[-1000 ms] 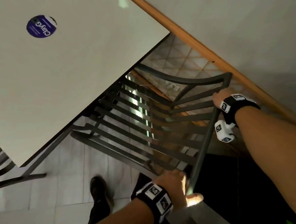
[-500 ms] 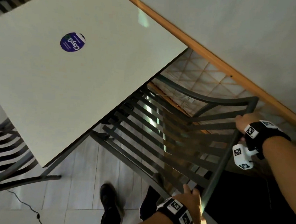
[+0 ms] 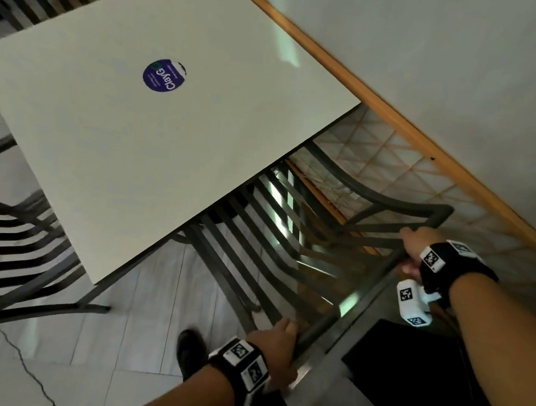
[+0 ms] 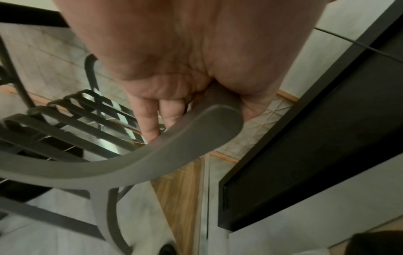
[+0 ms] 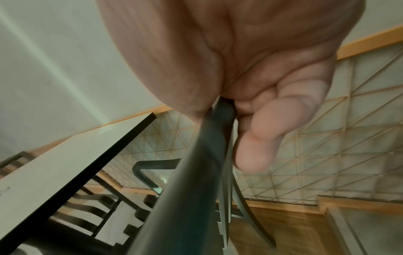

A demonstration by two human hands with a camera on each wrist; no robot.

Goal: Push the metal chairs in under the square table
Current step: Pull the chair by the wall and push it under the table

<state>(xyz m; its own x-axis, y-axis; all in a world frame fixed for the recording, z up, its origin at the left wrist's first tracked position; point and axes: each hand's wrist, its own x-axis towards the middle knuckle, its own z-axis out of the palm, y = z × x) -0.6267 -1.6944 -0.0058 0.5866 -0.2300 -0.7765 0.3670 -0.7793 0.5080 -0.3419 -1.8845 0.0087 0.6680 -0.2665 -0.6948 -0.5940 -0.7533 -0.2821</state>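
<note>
Round purple sticker (image 3: 164, 75) on square table (image 3: 112, 147), white lettering reads "ClayG", seen upside down; smaller print illegible. Table top pale, dark edge. Floor (image 3: 146, 292) light tile; patterned tile and wood baseboard (image 3: 357, 91) along plain wall at 1–3 o'clock. Metal chair (image 3: 277, 235), slatted, at 4 o'clock of table, seat front under edge. Left hand (image 3: 277, 346) grips backrest top rail; right hand (image 3: 415, 248) grips same rail near corner. Second slatted chair (image 3: 13, 248) at 9 o'clock. Thin cable (image 3: 23, 366) on floor at 7 o'clock.

- Round blue sticker (image 3: 164, 75), white lettering.
- Pale wall (image 3: 429, 55) with wooden trim strip (image 3: 378, 99) along it.
- Light floor tiles (image 3: 159, 290).
- Thin black cable (image 3: 24, 363) on floor.
- Black shoe (image 3: 191, 353).
</note>
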